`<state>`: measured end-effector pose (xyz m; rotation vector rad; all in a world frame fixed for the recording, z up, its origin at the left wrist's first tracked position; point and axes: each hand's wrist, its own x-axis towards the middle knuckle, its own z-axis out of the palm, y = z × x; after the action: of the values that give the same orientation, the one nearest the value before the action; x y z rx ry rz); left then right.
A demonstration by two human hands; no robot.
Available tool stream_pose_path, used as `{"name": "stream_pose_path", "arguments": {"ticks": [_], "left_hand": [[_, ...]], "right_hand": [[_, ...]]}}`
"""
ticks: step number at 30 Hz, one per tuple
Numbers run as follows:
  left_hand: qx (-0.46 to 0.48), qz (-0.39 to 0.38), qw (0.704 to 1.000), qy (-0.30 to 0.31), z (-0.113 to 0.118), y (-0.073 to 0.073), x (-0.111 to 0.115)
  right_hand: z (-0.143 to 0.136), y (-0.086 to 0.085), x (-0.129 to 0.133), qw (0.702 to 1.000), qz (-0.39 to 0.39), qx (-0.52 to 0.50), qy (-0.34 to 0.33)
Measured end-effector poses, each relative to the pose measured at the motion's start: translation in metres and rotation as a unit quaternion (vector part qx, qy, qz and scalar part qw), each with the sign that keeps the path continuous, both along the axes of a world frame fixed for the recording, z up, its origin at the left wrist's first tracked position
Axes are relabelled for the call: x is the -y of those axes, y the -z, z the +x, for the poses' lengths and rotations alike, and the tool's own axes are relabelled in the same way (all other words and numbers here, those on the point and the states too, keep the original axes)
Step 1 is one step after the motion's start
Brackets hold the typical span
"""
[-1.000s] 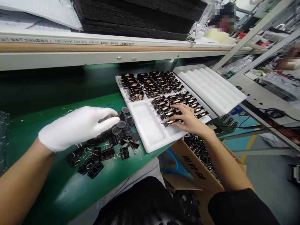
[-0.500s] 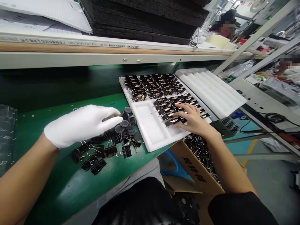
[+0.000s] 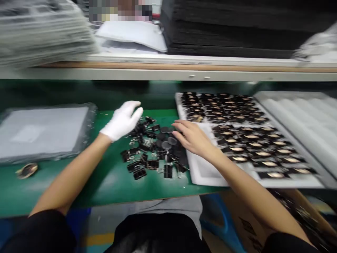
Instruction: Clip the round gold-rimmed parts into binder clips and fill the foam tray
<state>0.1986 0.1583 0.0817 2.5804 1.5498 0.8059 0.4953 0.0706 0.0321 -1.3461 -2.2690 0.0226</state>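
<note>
My left hand (image 3: 123,121), in a white glove, hovers at the far left of a loose pile of black binder clips (image 3: 152,164), thumb and fingers apart and nothing visible in them. Bare, my right hand (image 3: 193,138) reaches in from the right over dark round discs (image 3: 166,145) beside the clips. Its fingers are stretched out, and their tips blur near the discs. Under that wrist lies a white foam tray (image 3: 196,175). Rows of binder clips with tan pieces in them (image 3: 255,144) fill several of its sections; its front left section shows bare foam.
A second white ridged tray (image 3: 310,116) leans at the right. On the left lie a flat plastic-wrapped package (image 3: 44,130) and a small round piece (image 3: 27,170). Above runs a shelf edge (image 3: 168,73) carrying black foam blocks (image 3: 231,31). A cardboard box (image 3: 250,221) stands below the table edge.
The view has swung left. My right hand has left the clips in the tray for the discs. My left hand has moved from the discs to the far left of the clip pile.
</note>
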Motion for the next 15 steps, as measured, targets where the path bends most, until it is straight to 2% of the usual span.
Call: {"name": "stream_pose_path", "arguments": {"ticks": [2,4,6,10,15], "left_hand": [[-0.007,-0.036,0.999,-0.009,-0.018,0.026,-0.005],[-0.025,-0.107,0.993,0.033,-0.033,0.047,-0.007],[-0.032,-0.139,0.987,0.075,-0.041,0.061,-0.005],[-0.004,-0.155,0.977,0.144,-0.04,0.068,0.001],[0.06,-0.15,0.981,0.108,-0.036,0.062,0.005]], "right_hand": [[-0.013,0.021,-0.013,0.998,-0.001,-0.033,0.045],[-0.02,0.039,-0.017,0.998,-0.027,-0.028,0.054],[-0.019,0.052,-0.017,0.999,-0.026,0.001,0.037],[-0.009,0.061,-0.019,0.999,0.027,0.026,0.003],[-0.005,0.068,-0.024,0.997,0.053,0.046,-0.01]]}}
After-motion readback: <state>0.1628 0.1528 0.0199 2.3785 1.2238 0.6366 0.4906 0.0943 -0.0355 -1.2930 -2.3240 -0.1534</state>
